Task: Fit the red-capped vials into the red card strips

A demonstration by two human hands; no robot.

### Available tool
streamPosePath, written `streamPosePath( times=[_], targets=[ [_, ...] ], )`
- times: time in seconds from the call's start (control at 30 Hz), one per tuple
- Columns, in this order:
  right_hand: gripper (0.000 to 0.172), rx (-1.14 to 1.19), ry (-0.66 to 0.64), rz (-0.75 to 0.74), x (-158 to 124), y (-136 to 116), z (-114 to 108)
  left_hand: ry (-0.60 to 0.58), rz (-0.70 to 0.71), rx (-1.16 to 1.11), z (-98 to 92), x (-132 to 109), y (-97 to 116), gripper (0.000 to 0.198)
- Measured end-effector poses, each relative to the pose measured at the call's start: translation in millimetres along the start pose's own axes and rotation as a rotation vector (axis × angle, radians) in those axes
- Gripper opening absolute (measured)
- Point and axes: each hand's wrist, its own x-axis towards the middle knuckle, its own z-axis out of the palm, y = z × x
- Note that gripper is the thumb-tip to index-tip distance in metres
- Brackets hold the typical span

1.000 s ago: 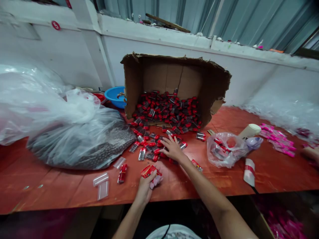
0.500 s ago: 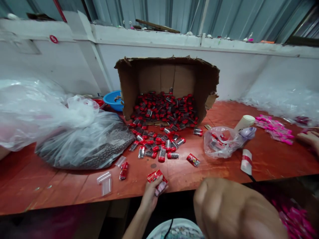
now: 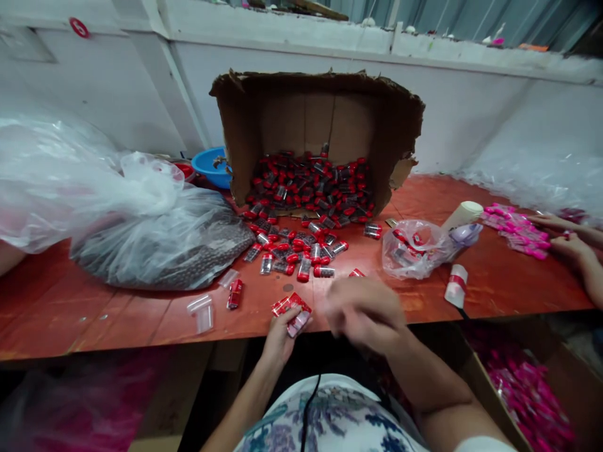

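Observation:
My left hand (image 3: 279, 336) is closed on a small bundle of red packets (image 3: 292, 310) at the near edge of the red table (image 3: 94, 320). My right hand (image 3: 365, 311) hovers just right of that bundle, over the table edge; it is blurred by motion and its fingers cannot be made out. Several red-capped small items (image 3: 296, 257) lie scattered ahead of both hands. They spill from a torn cardboard box (image 3: 264, 119) lying on its side, which holds many more. One red packet (image 3: 234, 294) and two small clear bags (image 3: 201, 311) lie to the left of my left hand.
A large clear plastic bag of dark pieces (image 3: 155, 245) fills the left side. A blue bowl (image 3: 210, 166) sits behind it. Right of centre lie a small plastic bag (image 3: 414, 251), a white cup (image 3: 464, 215) and pink items (image 3: 516, 229), where another person's hands (image 3: 568, 242) work.
My right hand pulled back from the scattered items, passed close to the camera, and now is near the left hand's bundle. The camera tilted down. The left hand stayed put.

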Motion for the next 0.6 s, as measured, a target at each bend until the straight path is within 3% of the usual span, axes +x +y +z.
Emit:
streamPosePath(
  times=[0.07, 0.17, 0.3, 0.43, 0.6],
  targets=[
    [0.045, 0.078, -0.166, -0.132, 25, 5, 30, 0.072, -0.018, -0.085, 1.7, 0, 5, 0.011],
    [0.04, 0.015, -0.199, -0.117, 53, 27, 70, 0.091, -0.017, -0.104, 5.7, -2, 11, 0.012],
    [0.048, -0.508, -0.17, -0.119, 60, 58, 106, 0.083, -0.002, -0.11, 8.6, -3, 14, 0.012],
    [0.041, -0.696, -0.148, -0.203, 53, 69, 122, 0.1, -0.003, -0.118, 7.7, -2, 16, 0.012],
    [0.031, -0.556, -0.105, -0.247, 39, 68, 114, 0.119, 0.007, -0.134, 8.6, -1, 24, 0.013]
  ],
)
